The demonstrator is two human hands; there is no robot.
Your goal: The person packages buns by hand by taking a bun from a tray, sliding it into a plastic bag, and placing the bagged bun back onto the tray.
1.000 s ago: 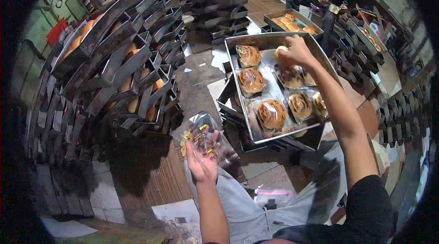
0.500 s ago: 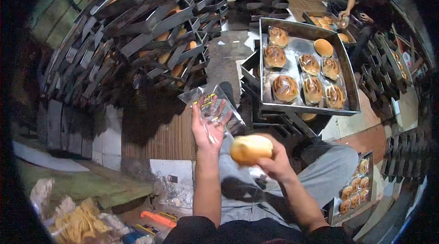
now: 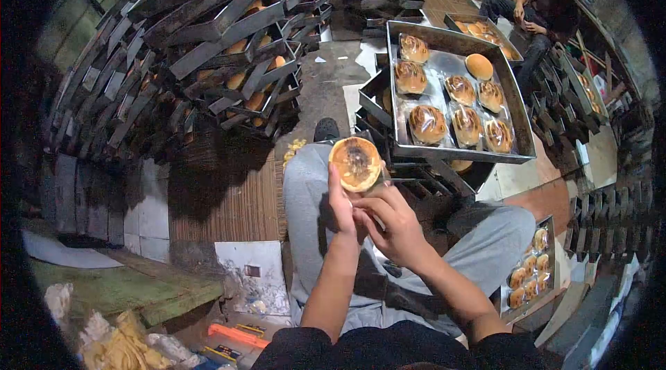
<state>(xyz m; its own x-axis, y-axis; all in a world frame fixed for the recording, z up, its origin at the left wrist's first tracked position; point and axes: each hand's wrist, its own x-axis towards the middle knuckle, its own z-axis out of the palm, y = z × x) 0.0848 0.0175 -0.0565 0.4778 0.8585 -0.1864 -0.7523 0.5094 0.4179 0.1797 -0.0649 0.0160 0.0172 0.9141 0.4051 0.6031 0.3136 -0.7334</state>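
Observation:
A round bun [image 3: 355,164] is upright in front of me with its browned, dark-patched face toward the camera. My left hand [image 3: 341,203] is closed around its lower left side. Clear plastic of a bag [image 3: 386,177] glints at the bun's right edge; most of the film is hard to see. Just below the bun, my right hand [image 3: 395,223] has its fingers pinched together against my left hand, at the bag's lower end. To the right, a metal tray [image 3: 463,156] carries several swirl-topped buns in clear bags and one plain bun [image 3: 479,66].
Stacked dark trays [image 3: 229,57] with buns rise at the left. Another tray of wrapped buns [image 3: 531,273] lies by my right knee. A co-worker [image 3: 548,5] sits at the far right beside a bun tray [image 3: 482,28]. An orange-handled tool [image 3: 237,335] lies at lower left.
The bun has moved from my right hand to my left, up and slightly leftward, with the bag now around it. My right hand has come in against the left.

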